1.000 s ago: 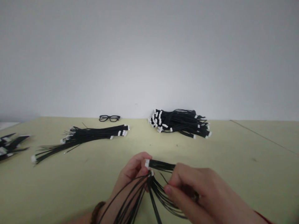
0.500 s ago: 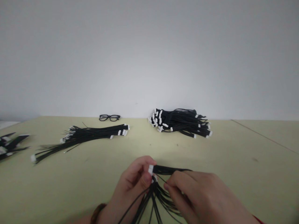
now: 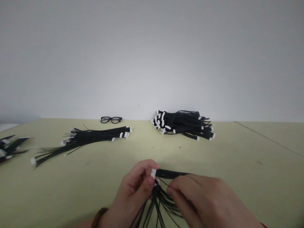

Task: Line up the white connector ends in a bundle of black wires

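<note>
Low in the middle of the frame, my left hand pinches the cable bundle just behind its white connector, thumb and fingers closed tight on it. One black lead runs from that connector toward the right, its long axis lying nearly level across the frame. My right hand sits just beside it, fingers curled shut on the strands below the lead. The rest of the bundle fans downward over the worktop.

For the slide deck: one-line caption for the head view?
Both hands, left and right, pinch a bundle of black wires over a yellow-green table.
</note>
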`<state>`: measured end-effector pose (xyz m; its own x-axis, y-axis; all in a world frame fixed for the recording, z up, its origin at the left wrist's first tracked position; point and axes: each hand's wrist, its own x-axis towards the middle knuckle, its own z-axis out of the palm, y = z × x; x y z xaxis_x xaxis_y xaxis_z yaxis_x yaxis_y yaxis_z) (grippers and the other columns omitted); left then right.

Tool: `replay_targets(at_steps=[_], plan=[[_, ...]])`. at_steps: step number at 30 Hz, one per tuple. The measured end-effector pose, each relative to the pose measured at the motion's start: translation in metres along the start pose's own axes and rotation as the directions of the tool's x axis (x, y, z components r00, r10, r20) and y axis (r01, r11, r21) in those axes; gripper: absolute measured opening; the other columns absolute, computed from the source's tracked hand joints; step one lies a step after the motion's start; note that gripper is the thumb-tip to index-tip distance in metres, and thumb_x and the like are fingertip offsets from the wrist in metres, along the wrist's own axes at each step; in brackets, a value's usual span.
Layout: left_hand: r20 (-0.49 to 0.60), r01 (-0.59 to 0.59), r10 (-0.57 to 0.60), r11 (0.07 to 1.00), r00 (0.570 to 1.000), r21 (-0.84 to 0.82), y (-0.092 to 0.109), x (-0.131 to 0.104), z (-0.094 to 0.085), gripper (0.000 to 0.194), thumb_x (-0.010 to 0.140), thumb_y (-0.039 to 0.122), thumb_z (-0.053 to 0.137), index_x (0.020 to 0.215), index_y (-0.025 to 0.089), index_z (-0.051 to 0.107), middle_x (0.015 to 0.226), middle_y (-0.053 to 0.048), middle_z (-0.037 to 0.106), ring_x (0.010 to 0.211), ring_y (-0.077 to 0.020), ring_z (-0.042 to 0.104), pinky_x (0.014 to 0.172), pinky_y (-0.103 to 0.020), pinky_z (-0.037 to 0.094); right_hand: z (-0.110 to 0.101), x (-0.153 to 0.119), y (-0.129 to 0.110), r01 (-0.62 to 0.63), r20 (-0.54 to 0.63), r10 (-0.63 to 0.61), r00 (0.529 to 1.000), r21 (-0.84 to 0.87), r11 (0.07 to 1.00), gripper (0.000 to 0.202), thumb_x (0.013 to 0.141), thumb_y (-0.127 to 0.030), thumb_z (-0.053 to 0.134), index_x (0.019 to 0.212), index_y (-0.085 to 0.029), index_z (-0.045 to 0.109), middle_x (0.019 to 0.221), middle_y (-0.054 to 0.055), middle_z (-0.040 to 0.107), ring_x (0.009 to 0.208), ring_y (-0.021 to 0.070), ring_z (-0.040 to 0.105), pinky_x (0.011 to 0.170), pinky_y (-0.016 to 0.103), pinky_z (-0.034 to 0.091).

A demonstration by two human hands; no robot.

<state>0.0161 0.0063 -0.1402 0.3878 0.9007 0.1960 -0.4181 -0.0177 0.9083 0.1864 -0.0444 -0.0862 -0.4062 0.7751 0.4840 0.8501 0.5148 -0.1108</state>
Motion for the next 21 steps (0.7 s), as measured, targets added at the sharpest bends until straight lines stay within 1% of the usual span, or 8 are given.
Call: replay_targets(at_steps=[3, 5, 11, 14, 18, 21], plan=[[-0.014, -0.003, 0.002, 0.999, 1.000, -0.044, -0.0014, 0.0014, 0.0000, 0.019, 0.079, 0.036, 0.067, 0.092, 0.023, 0.065, 0.064, 0.003, 0.046, 0.056, -0.0080, 0.040, 0.051, -0.017, 0.032, -0.0011, -0.0001, -0.0007, -0.003, -0.041, 0.005, 0.999, 0.056, 0.998, 0.024, 0.091, -0.019, 0.044, 0.070, -0.022, 0.057, 0.057, -0.003, 0.059, 0.045, 0.0133, 0.056, 0.042, 0.024, 0.036], [0.004, 0.008, -0.008, 0.999, 1.000, -0.050, -0.0011, 0.0011, 0.0013, 0.018, 0.078, 0.035, 0.068, 0.092, 0.023, 0.065, 0.063, 0.004, 0.045, 0.055, -0.0078, 0.040, 0.051, -0.017, 0.032, -0.0004, -0.0001, -0.0013, 0.004, -0.043, -0.001, 0.999, 0.075, 0.997, 0.024, 0.091, -0.019, 0.044, 0.071, -0.022, 0.057, 0.058, -0.003, 0.058, 0.047, 0.0132, 0.056, 0.044, 0.024, 0.037], [0.034, 0.023, -0.021, 0.998, 0.999, -0.059, -0.0041, -0.0005, 0.0009, 0.019, 0.079, 0.036, 0.067, 0.094, 0.024, 0.066, 0.063, 0.003, 0.046, 0.056, -0.0079, 0.039, 0.051, -0.016, 0.032, 0.0022, -0.0022, -0.0001, 0.025, -0.017, -0.025, 1.000, 0.046, 0.999, 0.021, 0.088, -0.013, 0.047, 0.071, -0.022, 0.055, 0.059, -0.003, 0.058, 0.049, 0.0141, 0.055, 0.046, 0.025, 0.036], [0.047, 0.033, -0.032, 0.999, 0.998, -0.031, -0.0065, 0.0000, -0.0003, 0.020, 0.079, 0.037, 0.067, 0.093, 0.023, 0.065, 0.063, 0.003, 0.044, 0.056, -0.0080, 0.039, 0.050, -0.016, 0.031, 0.0021, -0.0042, 0.0009, 0.005, 0.003, -0.005, 1.000, 0.033, 0.999, 0.020, 0.086, -0.010, 0.047, 0.071, -0.021, 0.054, 0.061, -0.002, 0.059, 0.051, 0.0147, 0.056, 0.048, 0.026, 0.037], [0.044, 0.046, -0.044, 0.998, 0.998, -0.050, -0.0074, 0.0012, 0.0014, 0.018, 0.079, 0.035, 0.067, 0.092, 0.023, 0.066, 0.063, 0.004, 0.045, 0.054, -0.0069, 0.037, 0.049, -0.015, 0.030, 0.0052, -0.0033, 0.0003, 0.032, -0.033, -0.031, 0.999, 0.027, 0.999, 0.018, 0.082, -0.009, 0.052, 0.069, -0.021, 0.053, 0.060, -0.003, 0.058, 0.049, 0.0138, 0.053, 0.044, 0.025, 0.035], [0.028, 0.042, -0.040, 0.996, 0.999, -0.077, -0.0082, 0.0027, 0.0015, 0.017, 0.079, 0.033, 0.068, 0.093, 0.022, 0.067, 0.063, 0.004, 0.046, 0.054, -0.0064, 0.038, 0.049, -0.015, 0.031, 0.0054, 0.0008, -0.0015, 0.040, -0.024, -0.040, 0.999, 0.015, 0.999, 0.018, 0.081, -0.008, 0.053, 0.070, -0.021, 0.054, 0.062, -0.003, 0.059, 0.049, 0.0139, 0.054, 0.044, 0.025, 0.036]])
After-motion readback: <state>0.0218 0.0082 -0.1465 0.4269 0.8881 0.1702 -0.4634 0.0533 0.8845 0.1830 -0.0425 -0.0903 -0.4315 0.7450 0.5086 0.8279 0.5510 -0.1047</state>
